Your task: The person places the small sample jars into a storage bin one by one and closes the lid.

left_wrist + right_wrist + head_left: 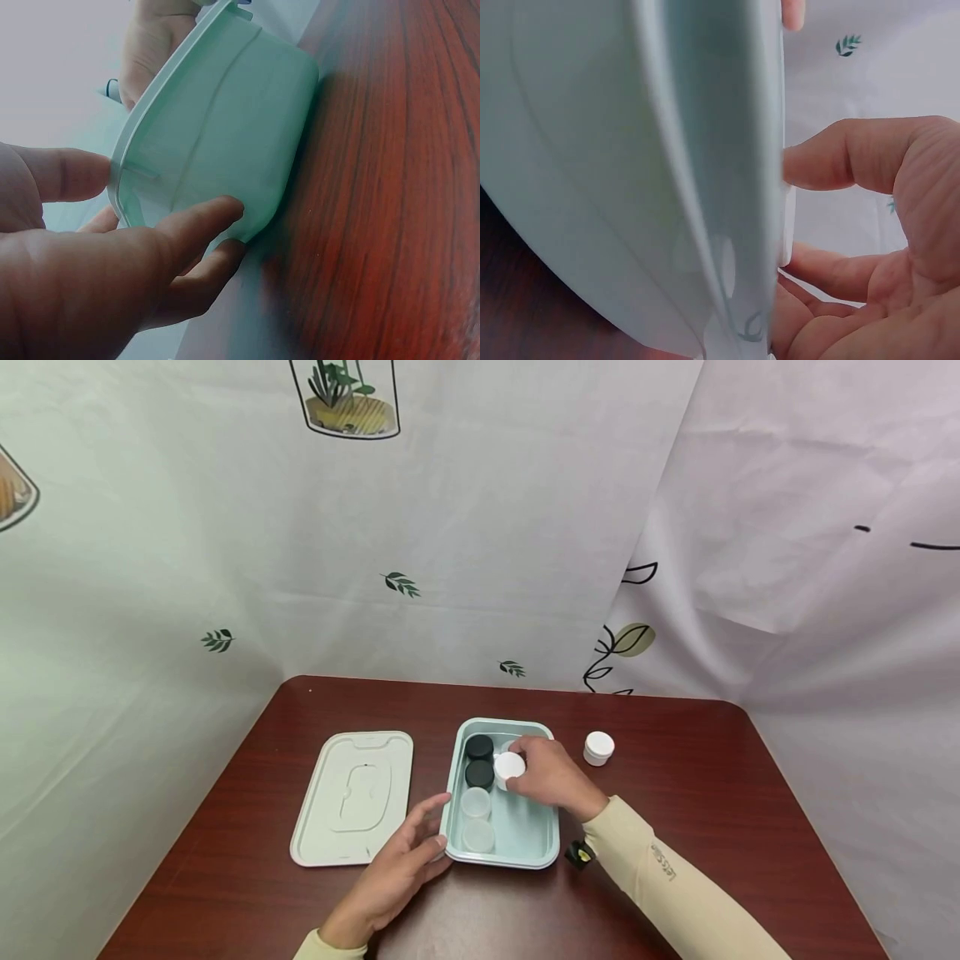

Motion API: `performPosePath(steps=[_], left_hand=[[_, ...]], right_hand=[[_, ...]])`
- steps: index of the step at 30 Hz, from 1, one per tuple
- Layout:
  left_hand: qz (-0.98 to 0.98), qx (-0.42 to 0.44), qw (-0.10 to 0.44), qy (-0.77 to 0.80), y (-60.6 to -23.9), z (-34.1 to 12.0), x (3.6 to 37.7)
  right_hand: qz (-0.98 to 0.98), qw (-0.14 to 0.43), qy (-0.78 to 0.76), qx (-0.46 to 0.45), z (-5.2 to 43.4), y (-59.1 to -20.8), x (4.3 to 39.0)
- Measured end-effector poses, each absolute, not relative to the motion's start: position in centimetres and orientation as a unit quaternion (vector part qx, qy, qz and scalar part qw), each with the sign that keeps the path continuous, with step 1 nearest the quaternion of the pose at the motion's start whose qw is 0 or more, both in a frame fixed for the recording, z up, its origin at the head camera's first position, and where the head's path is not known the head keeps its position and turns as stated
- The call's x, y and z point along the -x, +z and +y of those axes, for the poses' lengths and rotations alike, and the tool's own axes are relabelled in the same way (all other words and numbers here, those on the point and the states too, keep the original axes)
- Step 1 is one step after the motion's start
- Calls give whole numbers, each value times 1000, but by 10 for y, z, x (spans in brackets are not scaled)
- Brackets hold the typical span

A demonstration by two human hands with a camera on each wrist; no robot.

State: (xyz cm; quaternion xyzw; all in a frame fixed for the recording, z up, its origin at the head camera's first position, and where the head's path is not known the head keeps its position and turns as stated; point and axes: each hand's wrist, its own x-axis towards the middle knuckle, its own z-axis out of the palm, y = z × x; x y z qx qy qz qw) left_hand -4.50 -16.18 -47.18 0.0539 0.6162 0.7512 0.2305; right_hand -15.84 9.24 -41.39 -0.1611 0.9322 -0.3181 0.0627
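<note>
currently right hand (551,774) grips a white-lidded jar (509,767) inside the mint container (542,853); left hand (401,862), fingers relaxed, braces the container's outer wall on the worktop (712,793).

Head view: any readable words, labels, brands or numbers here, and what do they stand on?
Small dark print on the cream right sleeve: too small and blurred to read.
Pale green rectangular plastic lid: embossed shapes only, no text.
Pale green plastic box, white round jar, printed curtain backdrop: none readable.
</note>
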Motion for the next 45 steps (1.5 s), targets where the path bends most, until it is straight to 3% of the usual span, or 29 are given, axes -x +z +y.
performPosePath(steps=[19, 45], left_hand=[[619, -45, 232, 749, -474, -163, 46], [615, -46, 227, 753, -471, -162, 43]], right_hand=[[954, 59, -238, 170, 80, -420, 154], [950, 66, -261, 157, 82, -414, 152]])
